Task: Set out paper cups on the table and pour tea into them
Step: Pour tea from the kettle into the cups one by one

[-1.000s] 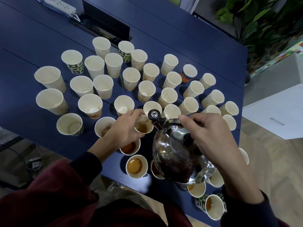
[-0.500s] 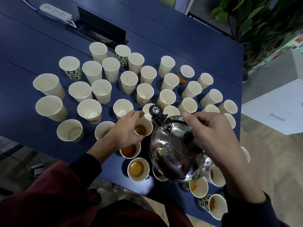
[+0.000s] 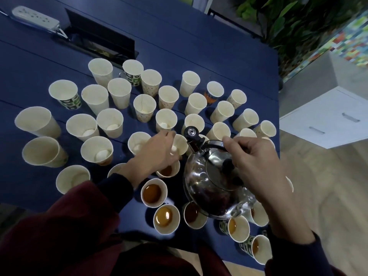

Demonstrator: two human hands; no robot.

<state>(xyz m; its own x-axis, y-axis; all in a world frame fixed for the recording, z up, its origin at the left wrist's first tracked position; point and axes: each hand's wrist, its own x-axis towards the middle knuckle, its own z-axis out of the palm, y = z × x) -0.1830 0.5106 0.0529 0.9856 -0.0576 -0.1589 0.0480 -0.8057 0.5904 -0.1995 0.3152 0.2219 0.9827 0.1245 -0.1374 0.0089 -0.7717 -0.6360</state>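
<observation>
Head view: the right hand has its fingers curled round the dark arched handle of a steel kettle. The kettle hangs over the tabletop just below and left of those fingers, with its spout pointing away from the person. It is a rounded, mirror-bright shell with a flat lid, whose black knob sits under the palm. From its bulk it is probably heavy with liquid, rigid, and possibly hot on the bare metal. The handle is therefore the sound place to hold it, and the weight is likely to shift as it tips.

The left hand reaches to a paper cup standing just left of the spout. Its fingers lie close together along that cup's left wall, but blur and the back of the hand hide the thumb. Whether they pinch the cup or only touch it cannot be told. The cup is thin, tapered, matt cream paper with a rolled rim and something small and white at its bottom. It should be light and easy to crush or tip, so it is best steadied low on the wall with a gentle hold.

Under the left palm and nearer the person stand filled cups of amber tea. Beyond both sets of fingers many empty cups crowd together, some printed green
</observation>
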